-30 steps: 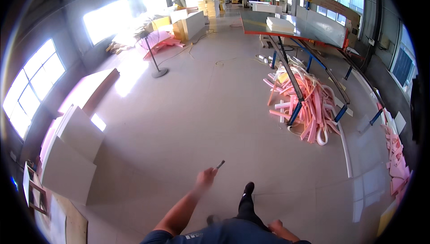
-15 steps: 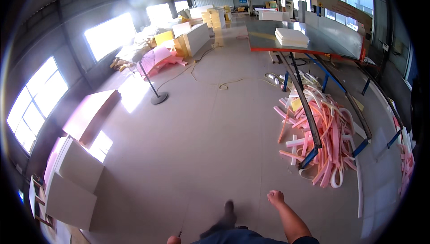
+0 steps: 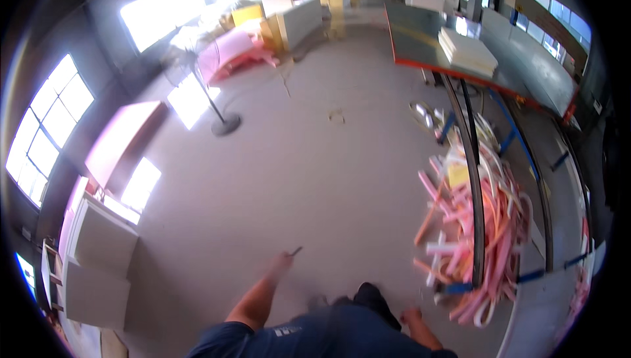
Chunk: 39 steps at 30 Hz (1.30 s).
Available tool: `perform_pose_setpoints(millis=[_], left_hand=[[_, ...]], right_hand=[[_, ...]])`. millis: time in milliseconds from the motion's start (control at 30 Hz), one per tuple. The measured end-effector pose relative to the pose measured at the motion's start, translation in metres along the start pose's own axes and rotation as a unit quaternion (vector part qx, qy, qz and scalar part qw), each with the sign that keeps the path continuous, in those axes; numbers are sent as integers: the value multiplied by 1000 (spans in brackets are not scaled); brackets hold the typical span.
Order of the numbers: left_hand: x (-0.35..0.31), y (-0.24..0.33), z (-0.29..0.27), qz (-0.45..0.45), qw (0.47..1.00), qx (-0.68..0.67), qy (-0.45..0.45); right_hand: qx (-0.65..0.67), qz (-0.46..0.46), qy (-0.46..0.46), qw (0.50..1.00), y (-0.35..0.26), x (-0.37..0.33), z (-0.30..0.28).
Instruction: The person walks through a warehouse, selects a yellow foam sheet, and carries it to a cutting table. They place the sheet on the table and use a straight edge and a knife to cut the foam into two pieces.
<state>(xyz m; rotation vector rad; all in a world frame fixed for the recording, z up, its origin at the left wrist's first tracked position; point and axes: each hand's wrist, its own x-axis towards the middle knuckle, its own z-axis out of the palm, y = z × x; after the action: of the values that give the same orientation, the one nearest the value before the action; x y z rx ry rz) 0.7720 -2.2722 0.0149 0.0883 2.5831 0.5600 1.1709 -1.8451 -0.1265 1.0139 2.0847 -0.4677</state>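
Note:
My left hand (image 3: pixel 281 263) is stretched out ahead over the floor, smeared by motion. It is closed on a thin dark stick-like tool (image 3: pixel 296 251), whose tip sticks out past the fingers; its kind is too blurred to make out. Low beside my body on the right is my right hand (image 3: pixel 412 316), also blurred, with its fingers not clearly seen. Nearest to that hand lies a heap of pink, orange and white foam strips (image 3: pixel 490 246), spread under and around the legs of a metal table. One dark shoe (image 3: pixel 372 295) shows on the floor between my hands.
The dark-topped table (image 3: pixel 420 36) with red edging carries a stack of white sheets (image 3: pixel 467 52). A stand with a round base (image 3: pixel 226 124) is on the left floor. Pale boards (image 3: pixel 98 286) and a pink block (image 3: pixel 125 138) line the left wall. A cord loop (image 3: pixel 336 117) lies ahead.
My left hand has swung forward from the lower edge with the thin tool. My right hand has swung back toward my body. The table and foam heap appear closer.

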Motion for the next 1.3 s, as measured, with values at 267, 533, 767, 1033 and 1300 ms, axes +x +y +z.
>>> perform_pose_setpoints(millis=[267, 533, 767, 1033, 1300], left_hand=[[229, 293, -98, 125, 992, 30, -14], [358, 188, -67, 23, 966, 206, -156], [542, 129, -114, -63, 953, 183, -233], [870, 468, -220, -30, 987, 87, -129], [1133, 733, -350, 135, 987, -75, 53]], right_hand=[[-107, -211, 65, 969, -81, 222, -160], [399, -98, 59, 910, -287, 409, -527], [423, -155, 136, 882, -417, 523, -740], [103, -64, -62, 991, -429, 617, -802], [237, 49, 390, 888, -529, 786, -986]])
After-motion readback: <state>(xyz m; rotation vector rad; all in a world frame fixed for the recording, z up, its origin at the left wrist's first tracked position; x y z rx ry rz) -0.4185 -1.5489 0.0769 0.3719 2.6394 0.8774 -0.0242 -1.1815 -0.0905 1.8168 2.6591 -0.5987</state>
